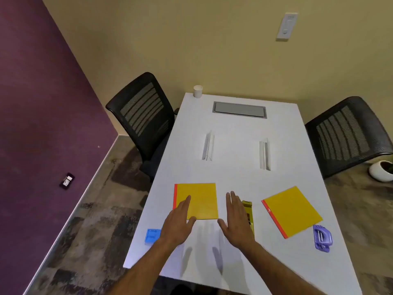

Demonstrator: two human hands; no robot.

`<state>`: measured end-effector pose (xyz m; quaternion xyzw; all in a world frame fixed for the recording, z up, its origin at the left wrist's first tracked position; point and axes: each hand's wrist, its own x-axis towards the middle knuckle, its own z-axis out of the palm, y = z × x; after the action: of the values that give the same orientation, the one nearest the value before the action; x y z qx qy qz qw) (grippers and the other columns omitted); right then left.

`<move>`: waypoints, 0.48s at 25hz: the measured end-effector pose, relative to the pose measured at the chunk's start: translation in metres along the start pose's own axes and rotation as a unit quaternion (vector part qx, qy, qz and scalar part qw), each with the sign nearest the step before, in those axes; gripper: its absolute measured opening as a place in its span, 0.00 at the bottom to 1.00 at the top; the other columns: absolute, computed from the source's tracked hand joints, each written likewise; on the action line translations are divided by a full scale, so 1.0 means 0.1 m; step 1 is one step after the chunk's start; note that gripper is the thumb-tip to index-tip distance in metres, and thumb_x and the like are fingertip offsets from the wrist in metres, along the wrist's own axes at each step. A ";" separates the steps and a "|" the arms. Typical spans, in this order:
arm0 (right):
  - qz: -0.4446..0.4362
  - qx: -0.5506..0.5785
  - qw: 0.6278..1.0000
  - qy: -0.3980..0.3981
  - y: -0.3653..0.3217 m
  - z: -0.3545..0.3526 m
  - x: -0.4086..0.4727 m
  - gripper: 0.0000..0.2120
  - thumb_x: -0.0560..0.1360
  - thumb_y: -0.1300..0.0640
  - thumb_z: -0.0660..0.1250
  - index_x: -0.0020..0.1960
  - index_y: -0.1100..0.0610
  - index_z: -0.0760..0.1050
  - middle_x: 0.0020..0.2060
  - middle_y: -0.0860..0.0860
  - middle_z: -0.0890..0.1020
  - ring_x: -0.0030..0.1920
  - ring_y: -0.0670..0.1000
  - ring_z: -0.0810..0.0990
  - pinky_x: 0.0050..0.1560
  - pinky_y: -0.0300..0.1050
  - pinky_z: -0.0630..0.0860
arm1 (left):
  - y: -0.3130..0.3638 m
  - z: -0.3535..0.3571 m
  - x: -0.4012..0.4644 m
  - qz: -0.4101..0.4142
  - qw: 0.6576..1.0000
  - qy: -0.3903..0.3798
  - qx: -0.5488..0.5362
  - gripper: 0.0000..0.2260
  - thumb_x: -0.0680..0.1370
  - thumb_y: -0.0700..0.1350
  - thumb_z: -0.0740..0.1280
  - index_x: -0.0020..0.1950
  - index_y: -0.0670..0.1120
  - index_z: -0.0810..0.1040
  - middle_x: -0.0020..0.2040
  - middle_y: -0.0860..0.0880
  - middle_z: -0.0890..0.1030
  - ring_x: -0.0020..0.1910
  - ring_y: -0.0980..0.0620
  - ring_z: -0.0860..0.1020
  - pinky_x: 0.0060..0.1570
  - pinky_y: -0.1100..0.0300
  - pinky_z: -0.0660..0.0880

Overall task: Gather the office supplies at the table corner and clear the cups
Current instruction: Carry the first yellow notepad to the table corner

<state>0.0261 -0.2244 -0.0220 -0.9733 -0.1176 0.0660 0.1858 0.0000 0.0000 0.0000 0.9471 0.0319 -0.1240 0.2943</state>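
Two yellow notebooks with red spines lie on the white table (pixel 234 177): the left notebook (pixel 200 199) squarely, the right notebook (pixel 292 210) turned at an angle. My left hand (pixel 179 222) hovers flat over the left notebook's near corner, fingers straight. My right hand (pixel 235 218) is held flat beside it, partly covering a yellow-green box (pixel 248 211). A blue plastic box (pixel 152 236) sits near the table's left edge. A purple hole punch (pixel 322 238) sits near the right edge. A white paper cup (pixel 198 91) stands at the far left corner.
Two clear acrylic sign holders (pixel 208 146) (pixel 264 154) stand mid-table. A grey cable hatch (pixel 239 110) is set in the far end. Black mesh chairs stand at the left (pixel 142 111) and right (pixel 348 133). A white planter (pixel 380 170) sits on the floor at right.
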 end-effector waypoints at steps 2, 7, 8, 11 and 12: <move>0.031 0.063 0.997 -0.022 0.05 0.05 0.12 0.39 0.81 0.46 0.59 0.80 0.54 0.36 0.81 0.53 0.43 0.81 0.54 0.44 0.78 0.48 0.45 | -0.07 -0.03 0.15 -0.047 0.996 -0.005 -0.071 0.31 0.82 0.54 0.64 0.82 0.54 0.52 0.79 0.52 0.64 0.73 0.48 0.70 0.71 0.50 0.69; 0.097 0.142 0.978 -0.117 0.08 0.27 0.47 0.22 0.82 0.51 0.62 0.73 0.56 0.68 0.71 0.54 0.73 0.71 0.52 0.70 0.71 0.44 0.65 | -0.42 -0.05 0.58 -0.087 0.992 -0.015 -0.093 0.21 0.82 0.46 0.64 0.76 0.53 0.68 0.64 0.53 0.77 0.61 0.52 0.77 0.60 0.55 0.76; 0.106 0.146 0.975 -0.130 0.07 0.33 0.55 0.20 0.81 0.51 0.63 0.71 0.56 0.71 0.68 0.53 0.76 0.67 0.52 0.73 0.67 0.44 0.68 | -0.52 -0.04 0.68 -0.084 0.992 -0.023 -0.091 0.19 0.82 0.45 0.64 0.73 0.53 0.71 0.63 0.53 0.78 0.59 0.52 0.78 0.58 0.56 0.77; 0.168 0.193 0.954 -0.159 0.04 0.50 0.80 0.19 0.80 0.54 0.65 0.69 0.57 0.74 0.63 0.55 0.80 0.59 0.53 0.79 0.60 0.45 0.74 | -0.80 0.08 0.94 -0.105 0.988 -0.034 -0.106 0.17 0.83 0.43 0.64 0.72 0.50 0.73 0.65 0.51 0.78 0.59 0.51 0.78 0.59 0.54 0.78; 0.186 0.202 0.948 -0.160 0.04 0.56 0.87 0.20 0.79 0.55 0.65 0.70 0.58 0.73 0.63 0.56 0.79 0.59 0.54 0.79 0.61 0.47 0.75 | -0.88 0.13 1.00 -0.114 0.987 -0.035 -0.106 0.18 0.83 0.42 0.64 0.73 0.49 0.73 0.66 0.50 0.77 0.60 0.51 0.78 0.59 0.55 0.78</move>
<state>0.1009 -0.1865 -0.0829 -0.8964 0.0531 0.2770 0.3418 0.0822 0.0637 -0.0839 0.8958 0.1421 -0.1857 0.3779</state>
